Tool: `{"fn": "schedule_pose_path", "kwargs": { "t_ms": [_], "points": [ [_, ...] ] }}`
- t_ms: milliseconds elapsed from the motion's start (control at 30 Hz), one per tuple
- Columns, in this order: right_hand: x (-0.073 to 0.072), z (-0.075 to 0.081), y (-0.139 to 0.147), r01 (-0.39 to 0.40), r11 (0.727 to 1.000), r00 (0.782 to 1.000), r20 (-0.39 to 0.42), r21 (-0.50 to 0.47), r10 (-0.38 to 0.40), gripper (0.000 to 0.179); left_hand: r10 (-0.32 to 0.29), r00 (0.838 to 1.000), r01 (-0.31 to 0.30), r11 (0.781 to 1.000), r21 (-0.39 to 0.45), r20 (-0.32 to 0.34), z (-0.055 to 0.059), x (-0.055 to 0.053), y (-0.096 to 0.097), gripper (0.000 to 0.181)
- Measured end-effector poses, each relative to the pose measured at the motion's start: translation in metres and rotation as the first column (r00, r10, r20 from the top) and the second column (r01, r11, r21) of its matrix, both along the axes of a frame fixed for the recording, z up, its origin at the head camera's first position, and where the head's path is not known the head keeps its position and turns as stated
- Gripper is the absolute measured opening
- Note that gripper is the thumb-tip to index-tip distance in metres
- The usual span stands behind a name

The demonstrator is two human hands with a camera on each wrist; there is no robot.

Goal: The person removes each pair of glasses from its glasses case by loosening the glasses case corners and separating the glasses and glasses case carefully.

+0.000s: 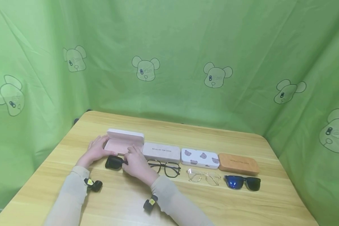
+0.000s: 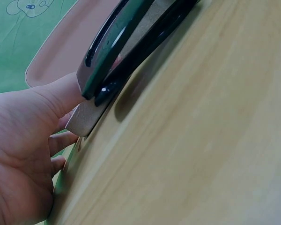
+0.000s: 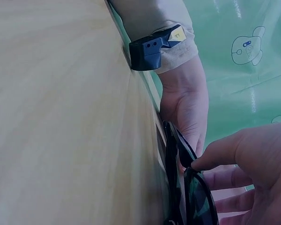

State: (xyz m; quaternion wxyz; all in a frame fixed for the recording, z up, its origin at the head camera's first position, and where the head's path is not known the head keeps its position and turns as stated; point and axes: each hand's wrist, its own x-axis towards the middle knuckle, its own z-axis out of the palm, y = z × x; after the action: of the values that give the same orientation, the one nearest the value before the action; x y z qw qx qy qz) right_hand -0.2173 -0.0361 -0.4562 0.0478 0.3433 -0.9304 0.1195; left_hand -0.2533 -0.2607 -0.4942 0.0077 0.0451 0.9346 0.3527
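An opened glasses case [image 1: 126,136] with a white outside and pink lining lies at the left end of a row of cases, its lid raised at the back. My left hand [image 1: 94,151] holds the case's left end, thumb along the front and fingers around the side. Just before it are black sunglasses [image 1: 113,162], slightly above the tabletop in the left wrist view. With thumb and fingers, my right hand [image 1: 137,164] pinches the sunglasses near the bridge, as the right wrist view shows. That hand hides part of the frame and the case's front right.
Shut cases continue the row: a grey one [image 1: 161,152], a white bear-print one [image 1: 200,158], an orange one [image 1: 238,164]. Before them lie black-framed glasses [image 1: 172,169], clear-lens gold-framed glasses [image 1: 204,177] and blue-lensed sunglasses [image 1: 243,183]. A green curtain [image 1: 175,100] surrounds the wooden table [image 1: 228,207].
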Motion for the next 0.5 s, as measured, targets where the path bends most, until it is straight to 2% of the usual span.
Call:
{"fn": "schedule_pose_path", "kwargs": {
  "t_ms": [300,500],
  "points": [
    [0.001,0.008,0.003,0.053,0.998,0.996,0.071,-0.024,-0.051,0.014,-0.001,1.000,0.001,1.000,0.011,0.001,0.000,0.000,0.000,0.099],
    [-0.002,0.011,0.004,0.065,0.997,0.998,0.025,-0.038,-0.064,0.016,-0.002,1.000,0.002,1.000,0.014,0.000,0.001,0.000,0.000,0.099]
  ]
}}
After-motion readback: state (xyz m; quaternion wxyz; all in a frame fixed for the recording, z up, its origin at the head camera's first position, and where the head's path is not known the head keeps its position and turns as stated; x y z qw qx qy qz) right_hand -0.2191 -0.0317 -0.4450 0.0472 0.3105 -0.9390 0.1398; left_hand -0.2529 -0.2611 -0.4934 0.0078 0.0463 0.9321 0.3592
